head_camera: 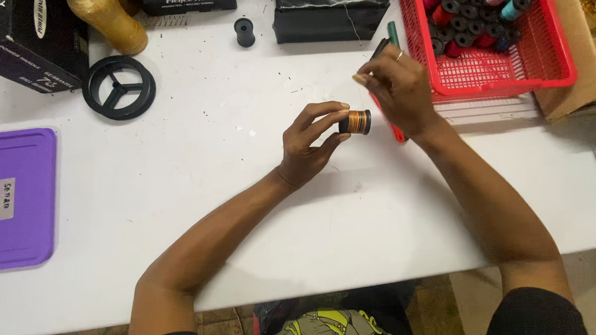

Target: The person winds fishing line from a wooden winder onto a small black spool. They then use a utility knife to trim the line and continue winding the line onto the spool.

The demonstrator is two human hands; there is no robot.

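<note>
At the far left edge of the white table (178, 214) we see a flat purple plastic lid (13, 198) with a small pale label stuck on it. Above it sits a black cardboard box (23, 39), and just to its right a tall cone of yellow-gold thread (108, 21). Below the cone lies a black plastic ring with three spokes (118, 87), flat on the tabletop. Further right a small empty black bobbin (244, 31) stands upright, well apart from a black rectangular pouch (330, 9) at the top edge.

Near the middle we come to the left hand (308, 145). Its thumb and fingers are clamped on a small black spool wound with orange thread (355, 121) — the spool is held just above the table, lying on its side, its free end pointing toward the right hand (397, 91). That hand hovers just beside the spool, fingers drawn together and curled, a ring on one of them; whether they pinch a strand of thread we cannot tell. Beneath it lies a slim red stick-like tool (397, 134), mostly hidden, and a dark green pen-shaped object (393, 33) shows just above it.

To the right stands a red plastic mesh basket (511, 75) holding many spools — black, pink, red and teal — beside a brown cardboard box (587, 50).
</note>
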